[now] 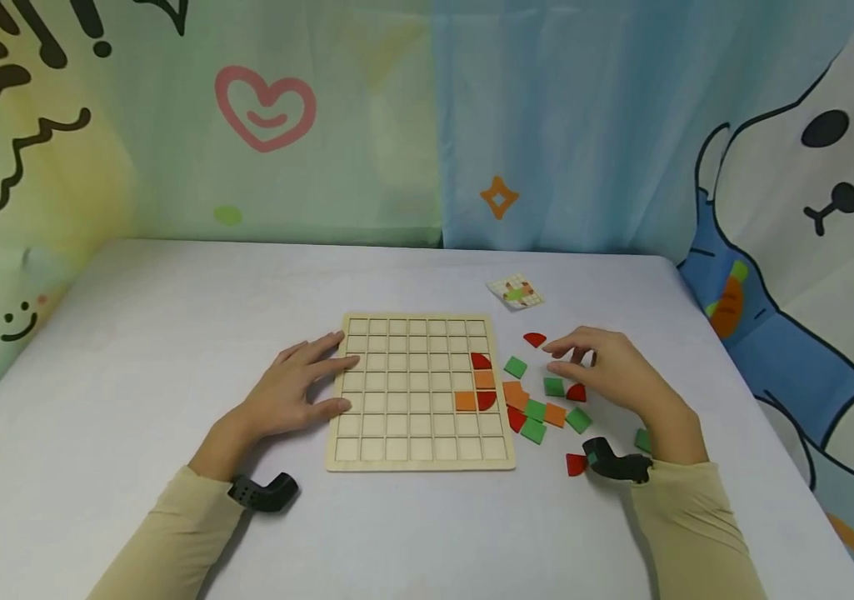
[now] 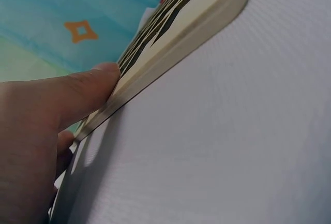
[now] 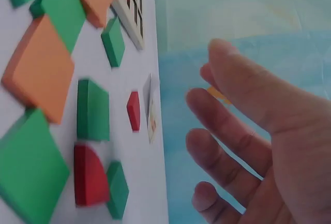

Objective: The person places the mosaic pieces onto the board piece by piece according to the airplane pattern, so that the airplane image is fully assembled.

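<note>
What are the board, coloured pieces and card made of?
Board: likely wood, pale and matte with a tan edge. Coloured pieces: painted wood or plastic, evenly coloured and matte; I can't tell which. Card: probably paper, thin and slightly bent; finish unclear.

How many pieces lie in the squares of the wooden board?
4, at the right side of the board: a red piece, below it an orange piece, then a second red piece, with a second orange piece on its left.

The left grip (image 1: 282, 392) lies with fingers (image 1: 331, 366) spread; the right grip (image 1: 612, 367) hovers, fingers loosely bent.
</note>
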Tool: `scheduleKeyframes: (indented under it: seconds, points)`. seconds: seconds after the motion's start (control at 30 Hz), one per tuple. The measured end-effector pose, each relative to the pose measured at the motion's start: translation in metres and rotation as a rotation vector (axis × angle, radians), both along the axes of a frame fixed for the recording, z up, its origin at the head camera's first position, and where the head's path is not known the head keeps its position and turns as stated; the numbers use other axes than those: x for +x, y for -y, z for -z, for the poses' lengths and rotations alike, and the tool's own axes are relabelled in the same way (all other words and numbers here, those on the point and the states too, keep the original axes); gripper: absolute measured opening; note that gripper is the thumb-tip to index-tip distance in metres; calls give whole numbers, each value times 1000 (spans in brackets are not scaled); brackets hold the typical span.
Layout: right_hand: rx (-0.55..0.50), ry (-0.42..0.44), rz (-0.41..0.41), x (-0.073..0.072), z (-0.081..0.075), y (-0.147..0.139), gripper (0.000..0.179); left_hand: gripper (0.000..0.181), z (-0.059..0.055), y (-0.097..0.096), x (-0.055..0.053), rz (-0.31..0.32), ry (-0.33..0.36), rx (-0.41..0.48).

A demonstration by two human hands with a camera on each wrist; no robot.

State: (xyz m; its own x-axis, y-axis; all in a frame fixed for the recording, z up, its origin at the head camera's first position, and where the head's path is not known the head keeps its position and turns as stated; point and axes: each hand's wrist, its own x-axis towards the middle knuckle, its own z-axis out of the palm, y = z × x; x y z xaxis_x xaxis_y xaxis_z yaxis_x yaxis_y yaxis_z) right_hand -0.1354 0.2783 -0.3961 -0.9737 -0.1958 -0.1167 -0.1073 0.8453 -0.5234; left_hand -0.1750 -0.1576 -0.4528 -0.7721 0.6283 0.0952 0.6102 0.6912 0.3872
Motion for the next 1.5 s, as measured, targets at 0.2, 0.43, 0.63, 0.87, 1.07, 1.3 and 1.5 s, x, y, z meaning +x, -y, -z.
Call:
scheduleKeyframes:
  seconds: [0.2, 0.43, 0.63, 0.87, 1.07, 1.3, 1.5]
  points:
    - [-60, 1, 66, 7, 9, -11, 31, 64, 1, 1, 1, -1, 9, 6]
    - [-151, -152, 222, 22, 19, -22, 33, 63, 0, 1, 0, 0, 4, 8]
    - [-204, -119, 221, 20, 22, -12, 34, 63, -2, -1, -1, -1, 12, 10]
    - [-169, 25, 145, 17, 27, 2, 30, 63, 0, 1, -2, 4, 1, 10]
    - [-106, 94, 95, 16, 24, 11, 32, 63, 2, 1, -1, -1, 4, 14]
    - [-5, 155, 90, 15, 26, 25, 36, 62, 3, 2, 0, 3, 2, 27]
    - [66, 125, 62, 13, 30, 36, 31, 62, 1, 1, 0, -1, 5, 23]
